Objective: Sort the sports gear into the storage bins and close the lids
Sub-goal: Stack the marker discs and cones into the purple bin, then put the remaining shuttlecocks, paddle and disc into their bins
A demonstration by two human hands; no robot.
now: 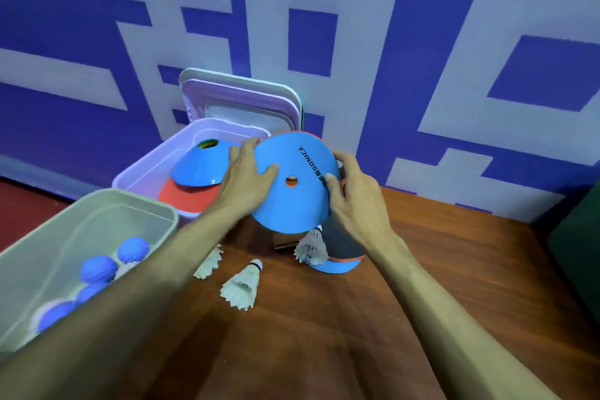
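I hold a blue disc cone, with an orange one stacked behind it, tilted up above the wooden table. My left hand grips its left edge and my right hand grips its right edge. Just left of it stands an open pink bin with its lid raised; a blue cone rests on an orange cone inside. A pale green bin at the lower left holds several blue balls. White shuttlecocks lie on the table.
A table tennis paddle lies under my right wrist on top of another blue cone. A dark green object stands at the right table edge. The blue and white wall is right behind the bins.
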